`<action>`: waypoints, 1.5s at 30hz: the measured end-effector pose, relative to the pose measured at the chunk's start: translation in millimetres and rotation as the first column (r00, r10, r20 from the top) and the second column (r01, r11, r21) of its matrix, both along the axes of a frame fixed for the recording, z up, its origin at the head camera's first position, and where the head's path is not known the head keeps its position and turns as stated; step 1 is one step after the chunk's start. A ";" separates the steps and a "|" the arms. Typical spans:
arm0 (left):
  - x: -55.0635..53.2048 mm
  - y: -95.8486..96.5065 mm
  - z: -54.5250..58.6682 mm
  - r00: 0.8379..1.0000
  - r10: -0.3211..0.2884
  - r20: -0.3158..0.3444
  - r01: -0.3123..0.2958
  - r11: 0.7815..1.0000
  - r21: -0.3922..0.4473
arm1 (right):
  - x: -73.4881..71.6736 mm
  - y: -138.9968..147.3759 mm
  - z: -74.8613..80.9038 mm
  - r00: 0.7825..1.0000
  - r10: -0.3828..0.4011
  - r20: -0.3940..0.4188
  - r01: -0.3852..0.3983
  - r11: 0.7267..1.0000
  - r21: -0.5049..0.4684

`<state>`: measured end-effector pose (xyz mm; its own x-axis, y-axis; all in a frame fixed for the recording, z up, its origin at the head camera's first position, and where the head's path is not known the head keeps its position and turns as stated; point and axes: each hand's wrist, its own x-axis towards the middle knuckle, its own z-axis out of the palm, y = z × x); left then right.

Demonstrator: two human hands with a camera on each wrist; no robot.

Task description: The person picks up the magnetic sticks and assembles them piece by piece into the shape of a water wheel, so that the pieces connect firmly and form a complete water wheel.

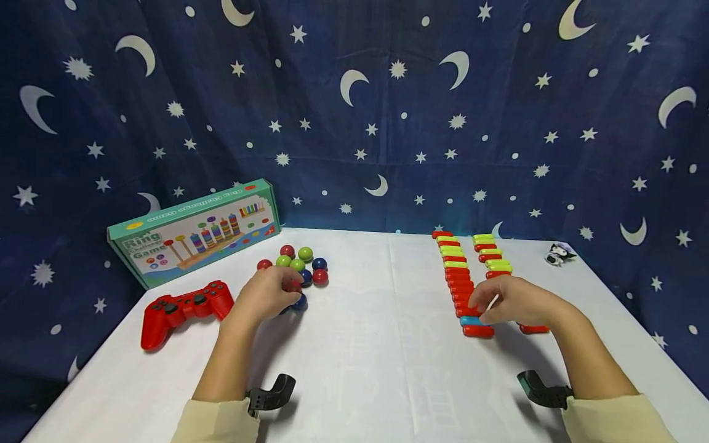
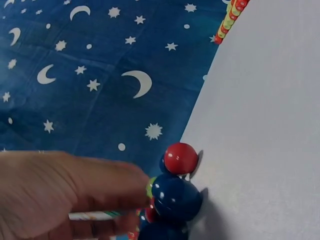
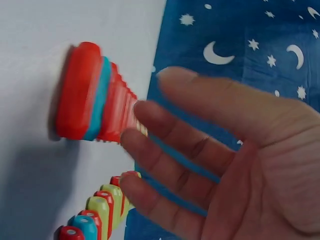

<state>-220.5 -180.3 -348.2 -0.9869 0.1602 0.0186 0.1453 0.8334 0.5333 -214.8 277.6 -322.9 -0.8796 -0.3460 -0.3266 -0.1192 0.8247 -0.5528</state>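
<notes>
In the head view my left hand [image 1: 263, 296] is over the near side of a cluster of red, green and blue balls, its fingertips by a red ball [image 1: 293, 285] and a dark blue ball [image 2: 177, 197]. A gap shows between thumb and fingers in the left wrist view; contact with a ball cannot be made out. My right hand [image 1: 517, 299] hovers beside the near end of a long row of rounded plastic sticks, fingers apart and loosely bent, holding nothing. Closest to it are a blue stick [image 1: 469, 320] and a red stick [image 1: 478, 331].
A second row of sticks [image 1: 500, 268] runs to the right, partly behind my right hand. On the left lie a red game controller [image 1: 187, 312] and a ring game box [image 1: 194, 237]. A small black-and-white figure [image 1: 558, 254] is at the back right of the white table [image 1: 376, 369].
</notes>
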 end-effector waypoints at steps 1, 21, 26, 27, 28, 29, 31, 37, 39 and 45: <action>1.3 0.5 1.2 1.000 0.010 0.017 -0.010 1.000 -0.027 | 0.8 -1.2 -1.5 1.000 -0.017 0.006 0.017 1.000 0.023; 3.2 33.3 -8.4 0.991 -0.126 0.051 0.128 0.991 -0.043 | 12.2 -36.7 -15.7 1.000 -0.002 0.000 0.002 0.967 0.255; 4.6 38.3 -12.5 0.988 -0.135 0.077 0.133 0.991 0.035 | 16.3 -48.7 -17.1 0.999 0.030 0.018 -0.034 0.964 0.265; 4.7 39.0 -14.1 0.987 -0.141 0.077 0.137 0.989 0.050 | 17.1 -49.9 -17.7 0.999 0.037 0.020 -0.041 0.965 0.257; 4.7 40.0 -16.0 0.986 -0.147 0.078 0.142 0.988 0.069 | 17.5 -50.8 -18.2 0.999 0.041 0.024 -0.045 0.967 0.250; 4.1 41.0 -18.6 0.985 -0.157 0.073 0.151 0.985 0.084 | 18.1 -51.5 -18.7 0.999 0.045 0.026 -0.050 0.969 0.243; 3.0 43.7 -23.3 0.982 -0.178 0.063 0.170 0.979 0.110 | 19.4 -53.3 -19.3 0.999 0.045 0.028 -0.050 0.971 0.234; 1.9 52.1 -29.5 0.975 -0.218 0.038 0.209 0.966 0.155 | 19.9 -62.4 -21.3 0.997 0.080 0.020 -0.082 0.980 0.180; 2.0 54.6 -29.8 0.973 -0.228 0.027 0.221 0.962 0.160 | 18.6 -65.9 -21.6 0.995 0.096 -0.008 -0.093 0.985 0.147; 0.1 66.2 -32.5 0.966 -0.256 0.028 0.246 0.950 0.194 | 7.5 -81.2 -23.9 0.988 0.104 -0.110 -0.101 0.994 0.031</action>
<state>-220.4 -114.2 -380.6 -0.9157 0.4013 0.0217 0.3046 0.6577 0.6889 -207.3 196.4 -346.9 -0.8713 -0.4291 -0.2382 -0.2636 0.8186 -0.5103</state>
